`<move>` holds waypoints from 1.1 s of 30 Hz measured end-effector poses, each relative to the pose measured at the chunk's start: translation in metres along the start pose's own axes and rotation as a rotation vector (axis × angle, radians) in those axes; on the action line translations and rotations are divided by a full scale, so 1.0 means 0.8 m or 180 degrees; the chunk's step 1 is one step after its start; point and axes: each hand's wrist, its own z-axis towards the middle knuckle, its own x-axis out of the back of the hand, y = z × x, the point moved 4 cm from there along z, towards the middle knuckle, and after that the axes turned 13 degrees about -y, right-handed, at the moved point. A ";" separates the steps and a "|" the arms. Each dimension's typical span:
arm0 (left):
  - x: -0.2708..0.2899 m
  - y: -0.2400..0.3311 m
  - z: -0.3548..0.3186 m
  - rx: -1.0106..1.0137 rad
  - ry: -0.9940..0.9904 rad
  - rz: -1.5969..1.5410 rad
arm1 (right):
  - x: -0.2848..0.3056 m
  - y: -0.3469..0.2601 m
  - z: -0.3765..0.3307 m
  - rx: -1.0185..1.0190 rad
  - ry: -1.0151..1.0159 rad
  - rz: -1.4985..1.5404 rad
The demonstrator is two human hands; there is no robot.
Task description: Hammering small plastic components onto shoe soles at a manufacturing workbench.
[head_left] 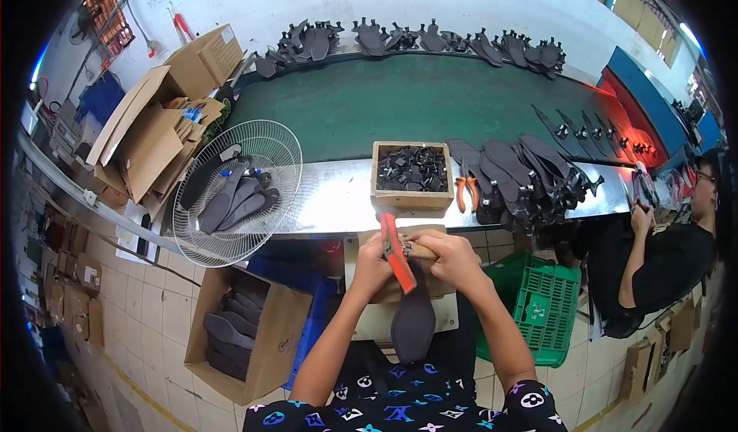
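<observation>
Now the right hand (453, 259) squeezes red pliers (398, 257) onto the dark sole (413, 320), left hand (374, 263) gripping its top; fastening step, next needs steady pressure.

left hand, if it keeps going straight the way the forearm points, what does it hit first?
Likely the red-handled pliers that the left hand already touches. Beyond them, up the picture, the line meets the wooden box of small black parts at the bench edge. Depth is unclear, so the hand might pass under it.
</observation>
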 end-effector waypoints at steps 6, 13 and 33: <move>0.003 -0.002 0.003 0.0027 -0.0120 -0.0160 | 0.009 -0.006 0.001 -0.0127 -0.0012 -0.0016; 0.000 -0.001 0.000 0.0317 -0.0218 -0.0287 | 0.002 -0.030 -0.025 -0.0536 0.0370 0.0736; -0.004 -0.012 0.001 0.0481 -0.0304 -0.1218 | -0.006 -0.092 -0.090 -0.0236 0.1019 0.0384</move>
